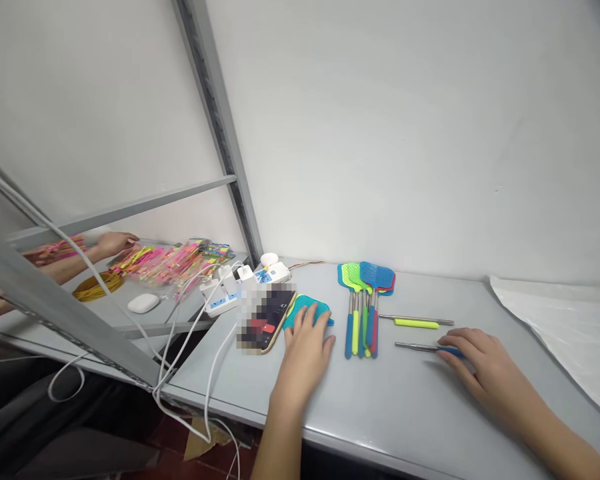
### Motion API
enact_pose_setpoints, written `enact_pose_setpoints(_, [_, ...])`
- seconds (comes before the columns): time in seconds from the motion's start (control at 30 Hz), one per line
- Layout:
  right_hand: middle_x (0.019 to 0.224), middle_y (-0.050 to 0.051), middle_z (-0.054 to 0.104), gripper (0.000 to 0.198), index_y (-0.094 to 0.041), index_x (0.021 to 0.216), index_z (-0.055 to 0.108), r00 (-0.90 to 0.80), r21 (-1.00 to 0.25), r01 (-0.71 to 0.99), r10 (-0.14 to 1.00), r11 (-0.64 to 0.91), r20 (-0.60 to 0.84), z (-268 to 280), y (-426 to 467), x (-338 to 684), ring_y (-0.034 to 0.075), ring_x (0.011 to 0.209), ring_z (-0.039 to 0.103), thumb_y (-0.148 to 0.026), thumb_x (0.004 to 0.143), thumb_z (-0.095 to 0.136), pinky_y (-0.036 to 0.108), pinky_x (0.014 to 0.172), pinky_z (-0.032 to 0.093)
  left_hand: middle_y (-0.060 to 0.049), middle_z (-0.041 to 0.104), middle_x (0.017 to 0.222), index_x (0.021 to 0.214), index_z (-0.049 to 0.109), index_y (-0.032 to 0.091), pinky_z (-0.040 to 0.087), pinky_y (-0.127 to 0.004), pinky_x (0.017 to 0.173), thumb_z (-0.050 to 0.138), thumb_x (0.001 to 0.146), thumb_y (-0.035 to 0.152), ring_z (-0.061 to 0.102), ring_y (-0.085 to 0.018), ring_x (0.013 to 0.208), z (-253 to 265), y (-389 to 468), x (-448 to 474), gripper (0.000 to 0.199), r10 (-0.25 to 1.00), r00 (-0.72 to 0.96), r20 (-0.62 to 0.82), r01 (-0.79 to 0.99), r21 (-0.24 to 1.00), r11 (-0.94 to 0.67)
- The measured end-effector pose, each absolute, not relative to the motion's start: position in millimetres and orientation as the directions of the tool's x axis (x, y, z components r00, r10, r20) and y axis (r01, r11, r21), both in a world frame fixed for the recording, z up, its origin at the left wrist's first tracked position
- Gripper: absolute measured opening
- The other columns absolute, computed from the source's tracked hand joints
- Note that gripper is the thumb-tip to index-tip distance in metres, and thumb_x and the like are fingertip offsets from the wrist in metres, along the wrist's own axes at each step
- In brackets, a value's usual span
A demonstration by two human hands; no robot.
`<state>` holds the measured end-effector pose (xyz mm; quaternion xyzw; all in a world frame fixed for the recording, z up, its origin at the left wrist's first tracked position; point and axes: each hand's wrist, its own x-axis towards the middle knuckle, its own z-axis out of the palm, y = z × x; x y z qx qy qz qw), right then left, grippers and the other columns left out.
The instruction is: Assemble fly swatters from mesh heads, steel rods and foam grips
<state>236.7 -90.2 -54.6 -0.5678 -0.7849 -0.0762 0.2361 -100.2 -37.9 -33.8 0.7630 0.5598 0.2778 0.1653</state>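
With fingers spread, my left hand rests on a teal perforated fly swatter head, next to a phone. My right hand closes around the blue grip of a metal-rod handle, whose bare rod points left and lies close to the table. Just beyond it is another metal rod handle with a yellow-green grip; a second thin rod runs alongside. Between my hands lies a bundle of fly swatters, their blue, green, yellow and red heads overlapping toward the wall.
A phone lies left of the swatter head. White power strips with plugs and cables sit by a metal shelf post. White plastic sheeting covers the right side. Behind the frame, another person's hands are near colourful packets.
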Motion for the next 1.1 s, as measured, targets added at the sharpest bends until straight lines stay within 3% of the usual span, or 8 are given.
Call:
enact_pose_setpoints(0.2, [0.119, 0.009, 0.058, 0.031, -0.025, 0.118, 0.053, -0.156, -0.21, 0.944, 0.908, 0.253, 0.39, -66, -104, 245, 0.027, 0.109, 0.055, -0.043, 0.092, 0.049, 0.045, 0.092, 0.043, -0.009, 0.039, 0.147, 0.114, 0.062, 0.034, 0.02, -0.063, 0.103, 0.054, 0.085, 0.021, 0.024, -0.036, 0.138, -25, -9, -94, 0.033, 0.912, 0.337, 0.234, 0.827, 0.39, -0.406])
enact_pose_setpoints(0.43, [0.122, 0.009, 0.057, 0.038, -0.025, 0.12, 0.053, -0.123, -0.254, 0.947, 0.952, 0.197, 0.28, -69, -105, 241, 0.028, 0.112, 0.053, -0.049, 0.092, 0.046, 0.046, 0.094, 0.041, -0.006, 0.042, 0.145, 0.099, 0.066, 0.03, 0.03, -0.06, 0.101, 0.054, 0.087, 0.029, 0.024, -0.037, 0.137, -14, 7, -102, 0.017, 0.885, 0.445, 0.14, 0.866, 0.185, -0.464])
enact_pose_setpoints(0.87, [0.117, 0.008, 0.059, 0.033, -0.025, 0.118, 0.052, -0.088, -0.246, 0.955, 0.951, 0.166, 0.297, -68, -104, 240, 0.026, 0.109, 0.053, -0.046, 0.094, 0.043, 0.045, 0.095, 0.037, -0.007, 0.047, 0.139, 0.102, 0.067, 0.028, 0.031, -0.06, 0.1, 0.053, 0.088, 0.029, 0.03, -0.037, 0.133, -12, 21, -100, 0.019, 0.859, 0.492, 0.141, 0.851, 0.129, -0.508])
enact_pose_setpoints(1.0, [0.112, 0.007, 0.06, 0.026, -0.025, 0.114, 0.053, -0.08, -0.235, 0.957, 0.935, 0.169, 0.345, -70, -97, 239, 0.025, 0.104, 0.055, -0.038, 0.095, 0.042, 0.044, 0.089, 0.039, -0.008, 0.052, 0.133, 0.114, 0.061, 0.026, 0.037, -0.05, 0.098, 0.052, 0.09, 0.031, 0.038, -0.03, 0.128, 5, 17, -84, 0.026, 0.808, 0.521, 0.275, 0.799, 0.178, -0.575])
enact_pose_setpoints(1.1, [0.102, 0.006, 0.061, 0.017, -0.024, 0.102, 0.056, -0.092, -0.234, 0.955, 0.931, 0.183, 0.353, -70, -91, 238, 0.023, 0.093, 0.057, -0.031, 0.096, 0.042, 0.042, 0.083, 0.042, -0.006, 0.058, 0.124, 0.11, 0.061, 0.024, 0.041, -0.04, 0.093, 0.045, 0.095, 0.03, 0.047, -0.023, 0.117, 24, 12, -50, 0.023, 0.696, 0.586, 0.415, 0.682, 0.21, -0.7])
